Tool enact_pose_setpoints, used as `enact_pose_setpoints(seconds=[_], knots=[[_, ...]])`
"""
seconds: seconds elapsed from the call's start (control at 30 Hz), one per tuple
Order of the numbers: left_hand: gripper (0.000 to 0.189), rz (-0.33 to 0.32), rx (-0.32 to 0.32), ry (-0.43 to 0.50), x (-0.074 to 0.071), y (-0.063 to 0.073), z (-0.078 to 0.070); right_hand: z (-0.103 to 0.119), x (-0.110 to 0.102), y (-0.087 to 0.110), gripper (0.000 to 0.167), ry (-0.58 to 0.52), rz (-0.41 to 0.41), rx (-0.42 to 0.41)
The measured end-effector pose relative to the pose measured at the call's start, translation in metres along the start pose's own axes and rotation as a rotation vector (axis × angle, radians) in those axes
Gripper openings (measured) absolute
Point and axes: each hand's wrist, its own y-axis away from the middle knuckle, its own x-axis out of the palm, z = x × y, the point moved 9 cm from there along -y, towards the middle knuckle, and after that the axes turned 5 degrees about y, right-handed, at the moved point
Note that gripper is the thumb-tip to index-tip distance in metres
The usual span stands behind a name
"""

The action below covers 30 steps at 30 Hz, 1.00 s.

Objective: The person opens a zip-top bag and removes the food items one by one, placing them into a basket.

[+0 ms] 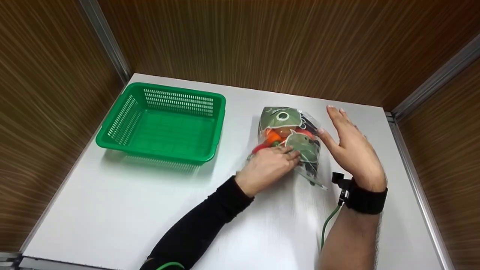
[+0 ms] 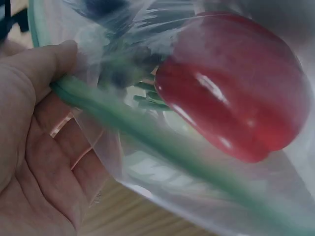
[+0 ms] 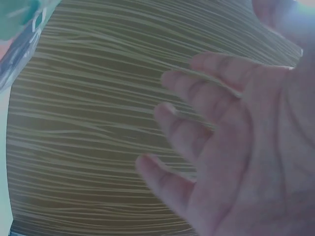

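Note:
A clear zip bag with green cartoon animal prints lies on the white table, filled with colourful vegetable-shaped pieces. Inside it show an orange piece and a red bell pepper. My left hand is at the bag's near side. In the left wrist view, its thumb and fingers pinch the bag's edge by the green zip strip. To the right of the bag my right hand is held up with fingers extended and nothing in it; the right wrist view shows its palm.
On the left of the table stands a green plastic basket with slotted walls and nothing inside. Wood-grain panels close off the back and both sides. A green cable runs from the right wrist camera along the forearm.

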Motion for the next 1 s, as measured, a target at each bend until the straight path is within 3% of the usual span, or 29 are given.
enact_pose_setpoints(seconds=[0.17,0.43,0.63,0.83,1.0], knots=[[0.04,-0.015,-0.117,0.019,-0.013,0.004,0.031,0.01,-0.007,0.003,0.075,-0.009,-0.082,-0.065],[0.04,-0.183,-0.29,0.089,-0.034,0.016,0.069,0.034,-0.011,0.01,0.065,-0.088,-0.151,-0.246],[0.04,-0.259,-0.351,0.168,-0.042,0.021,0.082,0.044,-0.008,0.014,0.066,-0.163,-0.125,-0.342],[0.038,-0.305,-0.376,0.194,-0.046,0.024,0.089,0.053,0.002,0.013,0.022,-0.174,-0.039,-0.377],[0.037,-0.329,-0.389,0.192,-0.047,0.028,0.092,0.057,0.004,0.013,0.012,-0.155,-0.027,-0.367]])
